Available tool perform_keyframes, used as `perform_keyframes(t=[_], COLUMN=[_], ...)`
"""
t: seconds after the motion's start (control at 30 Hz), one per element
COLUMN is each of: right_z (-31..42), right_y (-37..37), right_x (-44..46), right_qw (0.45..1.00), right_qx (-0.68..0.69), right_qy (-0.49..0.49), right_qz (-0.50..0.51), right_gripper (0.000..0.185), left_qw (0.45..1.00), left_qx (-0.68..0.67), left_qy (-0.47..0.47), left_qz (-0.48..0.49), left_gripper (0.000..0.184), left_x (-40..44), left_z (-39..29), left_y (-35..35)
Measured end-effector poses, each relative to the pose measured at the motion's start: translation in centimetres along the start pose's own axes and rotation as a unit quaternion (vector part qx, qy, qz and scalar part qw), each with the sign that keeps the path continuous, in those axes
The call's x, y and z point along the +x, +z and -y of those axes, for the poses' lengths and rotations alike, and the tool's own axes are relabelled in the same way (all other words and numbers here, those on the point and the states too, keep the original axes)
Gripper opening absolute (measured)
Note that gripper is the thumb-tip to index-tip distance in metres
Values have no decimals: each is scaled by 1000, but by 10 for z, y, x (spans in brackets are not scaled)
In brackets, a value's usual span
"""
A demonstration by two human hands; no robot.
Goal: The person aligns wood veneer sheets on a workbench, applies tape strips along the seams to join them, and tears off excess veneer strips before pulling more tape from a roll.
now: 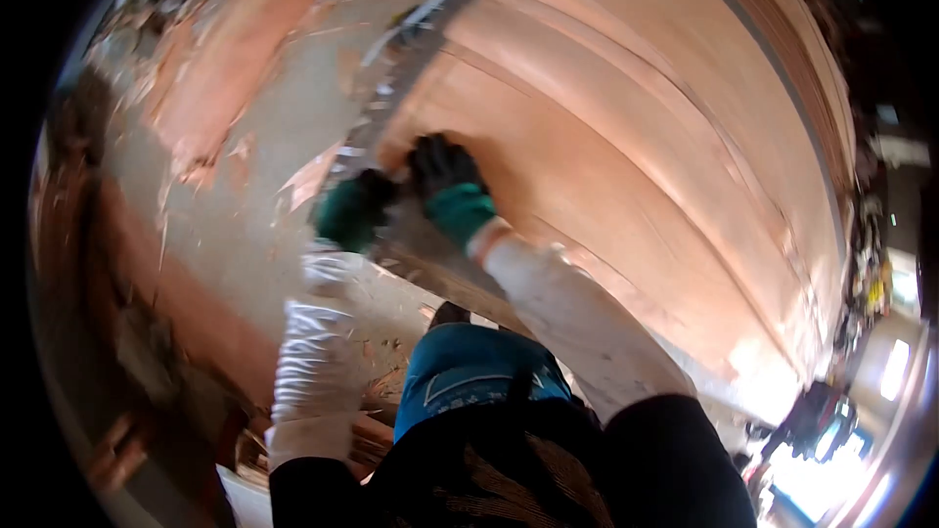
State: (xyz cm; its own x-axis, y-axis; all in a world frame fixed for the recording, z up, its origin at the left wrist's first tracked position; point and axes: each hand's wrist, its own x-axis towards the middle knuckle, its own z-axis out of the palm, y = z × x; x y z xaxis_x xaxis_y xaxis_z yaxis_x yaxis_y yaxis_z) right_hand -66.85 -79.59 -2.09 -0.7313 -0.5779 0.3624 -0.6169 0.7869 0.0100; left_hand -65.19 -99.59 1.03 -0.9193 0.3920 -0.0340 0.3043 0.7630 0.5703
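Observation:
Both hands wear dark gloves with green cuffs. My right hand lies flat near the corner of a wide, thin tan sheet, with its fingers stretched out and pointing away from me. Just left of it, my left hand is at the sheet's left edge, beside a dark strip. Blur hides the fingers of my left hand, so what they hold, if anything, cannot be made out. The sheet shows long ripples running across its surface.
Torn reddish sheet pieces and scraps lie on the grey floor to the left. At the lower right, a person in dark clothes is near a bright opening. Clutter lines the right side.

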Motion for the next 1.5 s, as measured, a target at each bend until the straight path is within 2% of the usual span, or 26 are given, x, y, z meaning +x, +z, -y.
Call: perform_keyframes(t=[0.03,0.07,0.1,0.13,0.17,0.2,0.27,0.4,0.47,0.5,0.57,0.63,0.73,0.93,1.03,1.13,1.17,1.23,1.27,1.3,1.33,1.37,1.4,1.43,1.47,1.5], right_z=[1,3,6,8,12,10,1,-22,-59,-83,-119,-143,-157,-161,-159,-133,-128,-116,-110,-106,-104,-101,-99,-96,-99,-96], right_y=[-2,-1,4,8,12,12,-30,-105,-138,-156,-179,-194,-174,-175,-172,-174,-154,-139,-132,-123,-114,-105,-95,-88,-75,-63], right_x=[-3,-3,-3,-2,6,9,1,-72,-144,-182,-250,-282,-310,-314,-313,-304,-308,-309,-311,-315,-319,-322,-321,-321,-310,-309], right_qw=[1000,998,999,999,997,992,993,975,959,961,938,926,923,928,938,982,996,994,993,991,987,985,983,980,976,971], right_qx=[-25,-50,-37,-21,8,41,77,156,231,213,179,136,182,191,157,67,-9,-33,-47,-66,-89,-82,-76,-80,-89,-32], right_qy=[-10,-21,3,25,52,75,75,68,146,177,296,339,331,314,307,173,85,100,112,117,127,141,156,175,186,221], right_qz=[12,23,27,27,61,92,53,-141,-80,0,-7,95,69,54,43,-42,-6,4,13,29,49,58,63,59,65,89], right_gripper=[38,38,39,39,39,39,37,33,32,33,34,33,29,32,27,23,27,35,39,43,48,48,49,48,47,47], left_qw=[955,991,971,969,981,888,896,844,803,805,811,820,820,846,851,853,860,871,882,837,872,898,978,994,990,953], left_qx=[-151,43,212,235,42,-150,-244,-285,-311,-318,-342,-388,-464,-428,-424,-432,-422,-400,-433,-510,-427,-382,-163,79,-15,-107], left_qy=[-251,-125,-90,72,-187,-432,-369,-454,-507,-498,-470,-414,-321,-292,-280,-258,-257,-258,-146,-189,-223,-168,-56,34,-127,-283], left_qz=[47,-2,-58,-12,-35,-52,-40,-10,29,49,71,77,99,122,132,135,129,124,113,55,83,138,121,61,64,32], left_gripper=[7,10,13,20,22,24,29,33,34,35,34,34,35,40,42,43,43,43,44,41,33,26,22,20,20,24], left_x=[-2,-5,-13,-16,-9,-10,-43,-98,-112,-116,-115,-99,-61,-12,-13,-15,-16,-18,-26,-36,-40,-38,-32,-24,-17,-11], left_z=[-10,18,64,78,40,5,5,-92,-153,-181,-241,-289,-325,-340,-331,-323,-323,-326,-306,-314,-315,-286,-257,-240,-242,-242], left_y=[-27,-31,-28,-58,-78,-88,-84,-37,-8,9,41,74,116,165,171,176,176,175,189,195,188,187,179,163,140,116])
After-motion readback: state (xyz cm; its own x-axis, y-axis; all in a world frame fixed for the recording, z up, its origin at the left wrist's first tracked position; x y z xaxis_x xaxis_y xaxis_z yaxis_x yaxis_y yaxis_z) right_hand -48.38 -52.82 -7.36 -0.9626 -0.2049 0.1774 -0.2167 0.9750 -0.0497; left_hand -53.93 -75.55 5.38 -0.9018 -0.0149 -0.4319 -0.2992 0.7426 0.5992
